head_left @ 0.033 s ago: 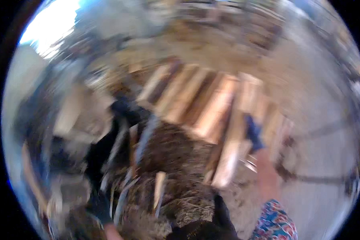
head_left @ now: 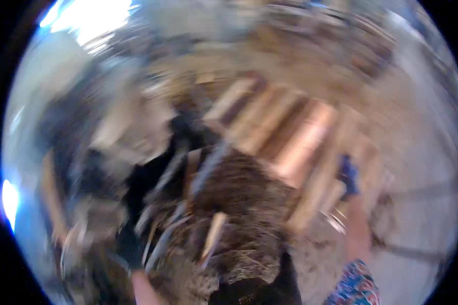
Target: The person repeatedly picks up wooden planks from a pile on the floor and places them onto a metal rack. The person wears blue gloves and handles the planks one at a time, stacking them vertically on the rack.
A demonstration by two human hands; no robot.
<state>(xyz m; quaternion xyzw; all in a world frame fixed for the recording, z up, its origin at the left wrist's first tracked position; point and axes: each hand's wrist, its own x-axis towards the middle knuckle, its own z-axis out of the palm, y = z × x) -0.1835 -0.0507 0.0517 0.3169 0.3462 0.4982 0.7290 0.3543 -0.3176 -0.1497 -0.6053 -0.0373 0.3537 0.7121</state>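
While right hand [head_left: 348,175] overlies timber [head_left: 308,142] | black garment [head_left: 259,293] | marking [head_left: 246,299]: illegibly blurred

Rough workshop or work yard, wooden beams [head_left: 306,145] side by side, loose brown debris [head_left: 234,185]

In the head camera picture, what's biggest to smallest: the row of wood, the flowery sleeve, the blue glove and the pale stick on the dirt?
Row of wood
Flowery sleeve
Blue glove and pale stick: too alike and blurry to rank
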